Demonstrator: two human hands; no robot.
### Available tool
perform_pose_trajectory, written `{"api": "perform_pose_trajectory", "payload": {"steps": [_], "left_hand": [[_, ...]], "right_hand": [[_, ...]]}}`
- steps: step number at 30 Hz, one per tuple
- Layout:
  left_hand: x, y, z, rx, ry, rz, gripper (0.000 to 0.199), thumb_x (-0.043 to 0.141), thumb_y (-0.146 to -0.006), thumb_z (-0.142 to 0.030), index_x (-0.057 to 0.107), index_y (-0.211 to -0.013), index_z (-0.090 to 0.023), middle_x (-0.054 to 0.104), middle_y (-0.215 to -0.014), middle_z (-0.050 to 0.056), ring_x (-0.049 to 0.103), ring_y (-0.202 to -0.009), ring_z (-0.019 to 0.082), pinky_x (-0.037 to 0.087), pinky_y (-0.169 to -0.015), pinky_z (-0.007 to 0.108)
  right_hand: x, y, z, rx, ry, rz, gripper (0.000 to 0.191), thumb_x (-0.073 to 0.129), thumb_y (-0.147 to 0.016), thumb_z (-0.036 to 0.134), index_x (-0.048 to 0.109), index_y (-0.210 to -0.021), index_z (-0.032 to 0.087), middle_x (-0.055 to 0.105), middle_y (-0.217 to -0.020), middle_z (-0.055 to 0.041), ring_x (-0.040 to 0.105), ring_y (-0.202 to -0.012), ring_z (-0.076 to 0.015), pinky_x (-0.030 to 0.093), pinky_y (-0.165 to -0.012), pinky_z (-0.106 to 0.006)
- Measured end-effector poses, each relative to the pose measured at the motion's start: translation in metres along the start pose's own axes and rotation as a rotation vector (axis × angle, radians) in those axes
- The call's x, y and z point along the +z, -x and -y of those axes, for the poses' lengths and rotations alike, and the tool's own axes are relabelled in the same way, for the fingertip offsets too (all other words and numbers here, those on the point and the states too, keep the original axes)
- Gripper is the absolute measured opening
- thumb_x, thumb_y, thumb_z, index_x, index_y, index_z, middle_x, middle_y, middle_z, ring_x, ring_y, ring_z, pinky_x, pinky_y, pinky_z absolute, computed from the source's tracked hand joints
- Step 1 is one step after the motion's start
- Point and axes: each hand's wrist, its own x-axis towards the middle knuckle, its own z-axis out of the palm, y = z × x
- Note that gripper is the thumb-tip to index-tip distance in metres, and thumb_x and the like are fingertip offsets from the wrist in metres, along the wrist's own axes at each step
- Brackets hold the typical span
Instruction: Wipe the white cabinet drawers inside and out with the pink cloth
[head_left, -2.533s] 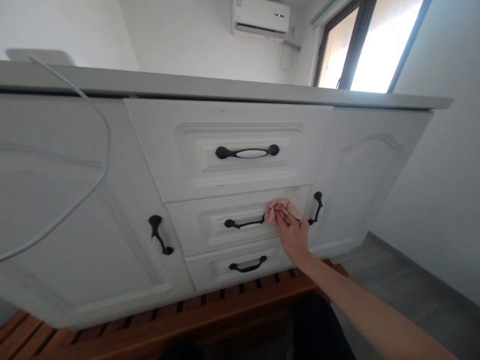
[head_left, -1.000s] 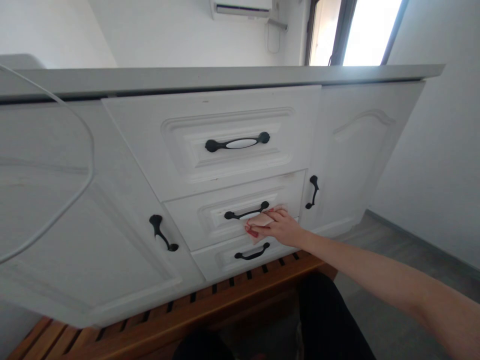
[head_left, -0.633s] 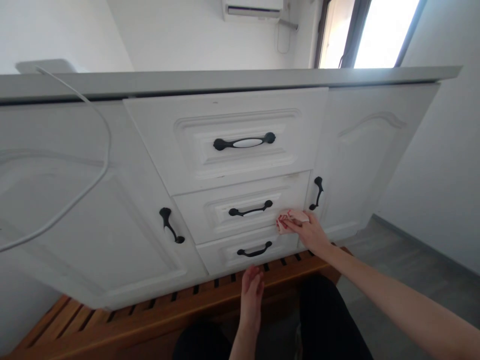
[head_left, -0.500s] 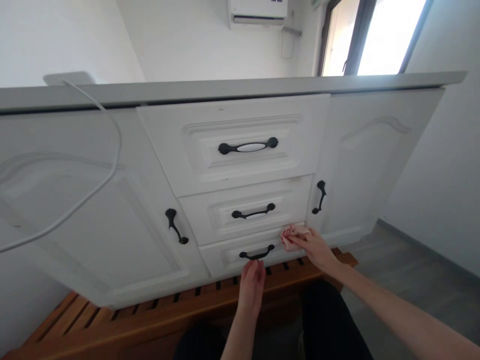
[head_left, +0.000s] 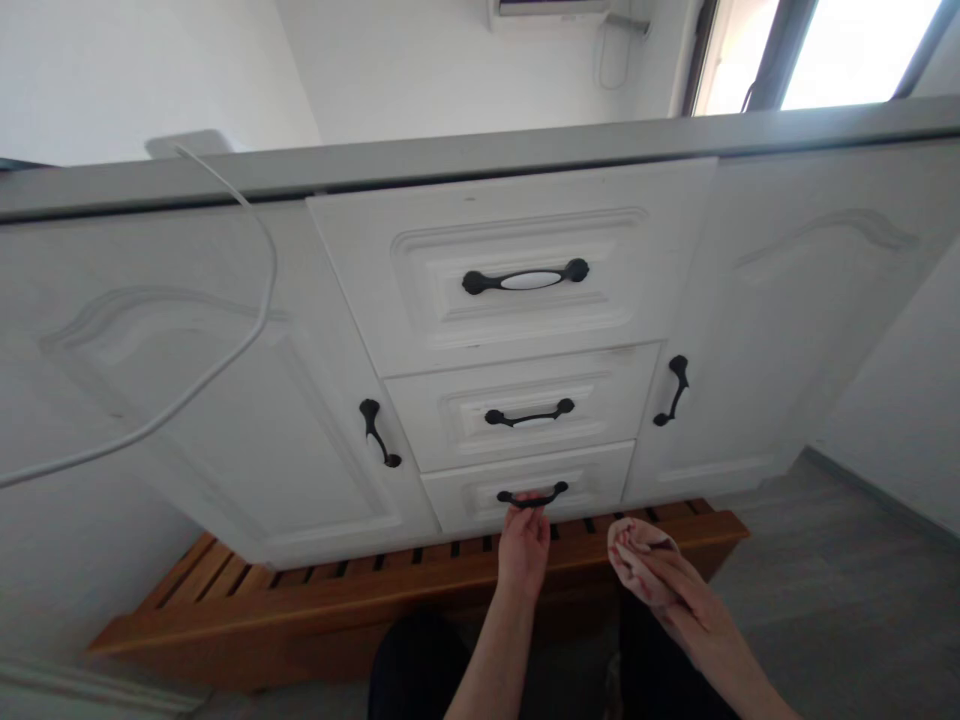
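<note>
My left hand (head_left: 525, 555) is at the lowest of three white drawers, its fingers curled up behind that drawer's dark handle (head_left: 553, 495). The bottom drawer (head_left: 600, 480) sits level with the cabinet front. A crumpled white cloth with red or pink markings (head_left: 628, 552) is bunched in my right hand (head_left: 686, 600), which hangs in front of the wooden bench, apart from the cabinet. Above are the middle drawer's handle (head_left: 529, 412) and the larger top drawer's handle (head_left: 525, 277), both dark with a white inlay.
Cabinet doors with dark handles (head_left: 379, 434) (head_left: 671, 391) flank the drawers. A white cable (head_left: 225, 360) droops across the left door. The cabinet stands on a slatted wooden bench (head_left: 352, 610), with my knees close below. Grey floor (head_left: 840, 570) lies to the right.
My right hand has drawn the cloth off the bottom drawer front, down and back toward me. My left hand has moved up, and its fingers have hooked the bottom handle. The view has shifted slightly.
</note>
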Motion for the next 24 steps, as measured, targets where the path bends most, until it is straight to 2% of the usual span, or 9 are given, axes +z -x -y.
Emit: {"api": "perform_pose_trajectory", "payload": {"steps": [3,6,8,12,15,17,20,22,24], "left_hand": [[-0.004,0.007,0.004,0.004,0.004,-0.011,0.023,0.059,-0.092,0.001,0.067,-0.090,-0.021,0.078,-0.090,0.000,0.074,-0.076,0.009,0.055,-0.064,0.020],[-0.016,0.024,0.010,0.000,-0.003,-0.040,0.024,0.059,-0.090,0.002,0.067,-0.087,-0.021,0.079,-0.087,0.000,0.075,-0.076,0.010,0.056,-0.067,0.021],[-0.030,0.041,0.016,-0.016,-0.013,-0.050,0.023,0.060,-0.089,0.001,0.068,-0.087,-0.020,0.080,-0.088,0.003,0.076,-0.080,0.012,0.057,-0.071,0.022],[-0.066,0.079,0.029,-0.074,0.000,-0.043,0.018,0.070,-0.081,-0.001,0.073,-0.084,-0.019,0.082,-0.091,0.007,0.078,-0.088,0.014,0.058,-0.076,0.022],[-0.087,0.100,0.038,-0.117,0.020,-0.075,0.018,0.078,-0.076,-0.007,0.078,-0.087,-0.021,0.084,-0.097,0.007,0.079,-0.091,0.015,0.057,-0.073,0.020],[-0.095,0.110,0.040,-0.144,0.012,-0.088,0.020,0.079,-0.074,-0.008,0.080,-0.089,-0.022,0.085,-0.100,0.007,0.079,-0.093,0.015,0.056,-0.069,0.019],[-0.102,0.121,0.042,-0.185,-0.003,-0.084,0.023,0.085,-0.069,-0.012,0.082,-0.089,-0.023,0.086,-0.099,0.007,0.080,-0.096,0.016,0.056,-0.066,0.017],[-0.106,0.126,0.043,-0.206,-0.019,-0.070,0.023,0.092,-0.063,-0.016,0.082,-0.083,-0.024,0.086,-0.096,0.007,0.080,-0.094,0.017,0.056,-0.064,0.017],[-0.111,0.129,0.045,-0.214,-0.031,-0.057,0.026,0.099,-0.056,-0.022,0.081,-0.076,-0.024,0.085,-0.091,0.006,0.079,-0.087,0.016,0.055,-0.063,0.017]], "right_hand": [[-0.002,0.007,0.008,0.093,-0.073,-0.066,0.043,0.061,-0.080,0.037,0.083,-0.116,0.028,0.076,-0.126,-0.0096,0.070,-0.123,-0.0324,0.052,-0.113,-0.046],[-0.012,0.007,0.020,0.208,-0.135,-0.028,0.052,0.062,-0.070,0.030,0.083,-0.117,0.028,0.075,-0.130,-0.0067,0.069,-0.125,-0.0338,0.054,-0.111,-0.044],[-0.025,-0.001,0.040,0.223,-0.173,0.017,0.053,0.063,-0.072,0.030,0.082,-0.122,0.028,0.073,-0.135,-0.0067,0.066,-0.130,-0.0354,0.051,-0.114,-0.048],[-0.060,-0.042,0.105,0.046,-0.181,0.171,0.040,0.072,-0.084,0.038,0.081,-0.123,0.032,0.071,-0.137,-0.0099,0.064,-0.132,-0.0369,0.051,-0.115,-0.050],[-0.065,-0.090,0.145,-0.126,-0.141,0.349,0.039,0.066,-0.093,0.035,0.076,-0.131,0.034,0.065,-0.146,-0.0086,0.058,-0.138,-0.0320,0.047,-0.118,-0.048],[-0.046,-0.119,0.154,-0.230,-0.082,0.561,0.044,0.058,-0.095,0.024,0.072,-0.136,0.031,0.065,-0.144,-0.0084,0.057,-0.137,-0.0285,0.042,-0.121,-0.049],[0.014,-0.150,0.141,-0.362,-0.095,0.900,0.054,0.051,-0.083,0.004,0.075,-0.127,0.024,0.070,-0.131,-0.0079,0.063,-0.123,-0.0238,0.048,-0.111,-0.043],[0.065,-0.163,0.126,-0.330,-0.094,0.925,0.056,0.053,-0.075,0.000,0.076,-0.121,0.020,0.072,-0.128,-0.0084,0.064,-0.117,-0.0235,0.051,-0.105,-0.040],[0.117,-0.174,0.113,-0.240,-0.027,0.783,0.056,0.058,-0.074,0.002,0.074,-0.126,0.018,0.071,-0.132,-0.0106,0.063,-0.121,-0.0271,0.049,-0.109,-0.042]]}}
